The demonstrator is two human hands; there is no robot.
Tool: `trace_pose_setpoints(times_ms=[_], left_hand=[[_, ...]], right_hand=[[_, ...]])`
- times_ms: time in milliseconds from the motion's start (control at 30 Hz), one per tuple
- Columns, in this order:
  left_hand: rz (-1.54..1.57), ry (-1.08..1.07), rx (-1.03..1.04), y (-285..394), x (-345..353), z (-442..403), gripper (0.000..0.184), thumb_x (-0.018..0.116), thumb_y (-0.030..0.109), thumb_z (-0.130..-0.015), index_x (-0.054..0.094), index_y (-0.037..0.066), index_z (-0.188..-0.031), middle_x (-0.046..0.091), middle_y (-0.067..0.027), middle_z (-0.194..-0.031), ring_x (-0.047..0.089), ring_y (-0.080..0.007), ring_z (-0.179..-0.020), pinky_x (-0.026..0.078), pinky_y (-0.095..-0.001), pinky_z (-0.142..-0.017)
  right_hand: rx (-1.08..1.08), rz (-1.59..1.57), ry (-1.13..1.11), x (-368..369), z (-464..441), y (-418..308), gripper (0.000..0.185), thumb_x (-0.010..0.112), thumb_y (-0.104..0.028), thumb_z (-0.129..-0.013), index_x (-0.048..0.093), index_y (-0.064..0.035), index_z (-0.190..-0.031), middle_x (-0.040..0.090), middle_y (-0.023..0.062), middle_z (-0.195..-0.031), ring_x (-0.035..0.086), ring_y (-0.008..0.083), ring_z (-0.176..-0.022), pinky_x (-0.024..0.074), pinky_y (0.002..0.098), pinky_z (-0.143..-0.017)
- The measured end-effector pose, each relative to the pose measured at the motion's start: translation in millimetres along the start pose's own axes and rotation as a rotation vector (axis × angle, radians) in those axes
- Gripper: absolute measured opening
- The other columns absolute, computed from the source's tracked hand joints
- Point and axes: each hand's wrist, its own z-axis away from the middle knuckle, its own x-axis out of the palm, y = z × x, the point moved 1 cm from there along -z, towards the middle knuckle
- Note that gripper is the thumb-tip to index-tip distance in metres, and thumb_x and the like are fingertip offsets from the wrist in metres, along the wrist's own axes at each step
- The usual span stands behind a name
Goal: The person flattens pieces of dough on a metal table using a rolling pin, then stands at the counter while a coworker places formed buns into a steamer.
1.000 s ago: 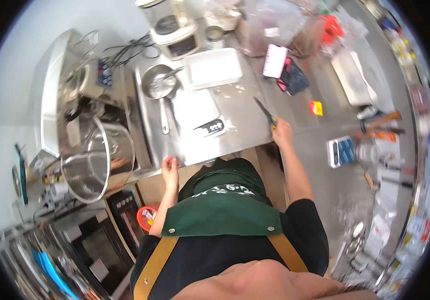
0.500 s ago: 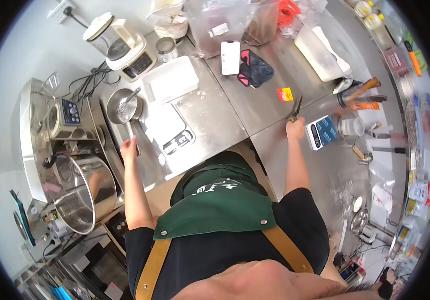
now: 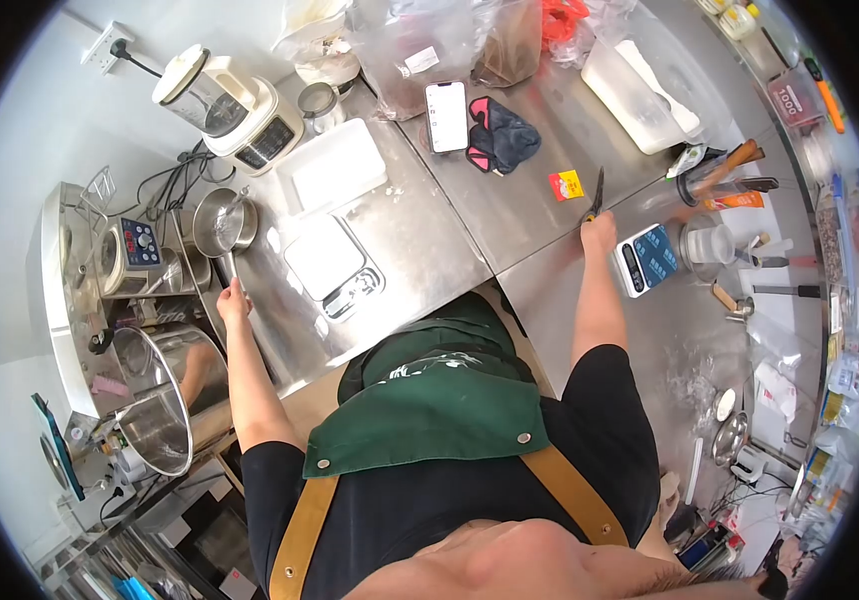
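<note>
My left hand (image 3: 235, 301) is closed around the handle end of a small metal saucepan (image 3: 218, 222), which stands at the left of the steel counter with a whisk inside. My right hand (image 3: 599, 233) grips scissors (image 3: 597, 198) by their dark and yellow handles, blades pointing away from me. Just beyond the scissors lies a small yellow and red packet (image 3: 567, 185). To the right of my right hand is a scale with a blue pad (image 3: 647, 259). A white scale (image 3: 324, 257) lies between my hands, near a white tray (image 3: 339, 168).
A blender (image 3: 237, 112) stands at the back left, a large steel bowl (image 3: 172, 398) at the left. A phone (image 3: 447, 117), dark cloth (image 3: 504, 136) and plastic bags (image 3: 415, 50) occupy the back. Utensils in a holder (image 3: 712, 183) stand at the right.
My left hand has moved from the counter's front edge to the pan handle and closed on it. My right hand has carried the scissors to the right, beside the packet. The view has swung too.
</note>
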Motion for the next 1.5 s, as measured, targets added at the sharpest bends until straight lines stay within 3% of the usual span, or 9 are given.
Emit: trace_pose_setpoints(times_ms=[167,233,400,600,667,833,1067,1333,1500], left_hand=[[-0.448,0.404,0.578,-6,-10,13,0.038,0.064,0.031,-0.089,0.060,-0.004,-0.103,0.062,-0.0169,-0.092,0.059,-0.0309,-0.084,0.048,-0.0400,-0.078],[-0.368,0.490,0.683,21,0,78,0.036,0.064,0.027,-0.089,0.060,-0.005,-0.105,0.060,-0.0195,-0.100,0.057,-0.0349,-0.096,0.044,-0.0427,-0.089],[-0.348,0.363,0.781,6,18,157,0.028,0.063,0.021,-0.089,0.060,-0.003,-0.104,0.059,-0.0180,-0.100,0.056,-0.0335,-0.097,0.043,-0.0417,-0.088],[-0.170,-0.022,0.332,-53,44,166,0.045,0.058,0.025,-0.094,0.050,-0.001,-0.129,0.055,-0.0168,-0.126,0.054,-0.0244,-0.114,0.044,-0.0353,-0.095],[0.032,-0.115,0.223,-61,57,158,0.051,0.054,0.027,-0.096,0.042,0.000,-0.138,0.048,-0.0166,-0.137,0.048,-0.0240,-0.123,0.040,-0.0346,-0.100],[0.337,-0.262,-0.048,-30,78,165,0.058,0.048,0.029,-0.099,0.029,0.000,-0.145,0.034,-0.0157,-0.149,0.034,-0.0244,-0.136,0.030,-0.0353,-0.110],[0.341,-0.430,-0.043,-36,100,168,0.059,0.048,0.030,-0.097,0.031,0.000,-0.145,0.034,-0.0155,-0.150,0.032,-0.0252,-0.138,0.026,-0.0347,-0.112],[0.126,-0.444,0.117,-22,114,178,0.057,0.045,0.025,-0.097,0.031,-0.002,-0.145,0.032,-0.0169,-0.150,0.028,-0.0264,-0.140,0.021,-0.0336,-0.114],[-0.443,0.054,0.760,-52,80,169,0.041,0.052,0.012,-0.087,0.050,-0.010,-0.121,0.050,-0.0280,-0.128,0.044,-0.0429,-0.123,0.029,-0.0463,-0.109]], right_hand=[[-0.547,0.157,0.162,7,8,-24,0.028,0.057,-0.012,-0.081,0.058,-0.0015,-0.107,0.061,0.0163,-0.115,0.055,0.0341,-0.110,0.0468,0.0443,-0.089],[-0.626,0.147,-0.083,26,6,-44,0.033,0.054,-0.013,-0.084,0.057,0.0012,-0.114,0.052,0.0189,-0.128,0.048,0.0356,-0.120,0.0439,0.0451,-0.095],[-0.647,0.145,-0.123,75,-2,-69,0.044,0.053,-0.017,-0.088,0.047,0.0049,-0.126,0.037,0.0272,-0.141,0.037,0.0387,-0.132,0.0367,0.0438,-0.106],[-0.897,-0.079,0.067,51,58,-149,0.045,0.058,-0.012,-0.082,0.051,0.0043,-0.124,0.048,0.0268,-0.132,0.047,0.0383,-0.122,0.0394,0.0438,-0.102],[-1.011,-0.439,-0.153,96,116,-173,0.036,0.057,-0.008,-0.082,0.057,-0.0004,-0.117,0.060,0.0223,-0.116,0.058,0.0378,-0.106,0.0463,0.0446,-0.092],[-1.138,-0.644,-0.872,118,290,-202,0.063,0.060,-0.022,-0.088,0.035,0.0064,-0.139,0.040,0.0295,-0.140,0.041,0.0384,-0.131,0.0328,0.0382,-0.110],[-0.946,-0.594,-1.027,108,307,-189,0.073,0.059,-0.029,-0.090,0.026,0.0081,-0.143,0.031,0.0299,-0.146,0.032,0.0345,-0.138,0.0273,0.0351,-0.112],[-1.040,-0.592,-0.735,101,270,-164,0.072,0.058,-0.028,-0.091,0.024,0.0089,-0.143,0.026,0.0298,-0.148,0.029,0.0375,-0.139,0.0264,0.0374,-0.113],[-0.927,-0.329,-0.126,70,209,-66,0.072,0.061,-0.028,-0.088,0.029,0.0083,-0.140,0.027,0.0284,-0.148,0.026,0.0391,-0.139,0.0235,0.0453,-0.114]])
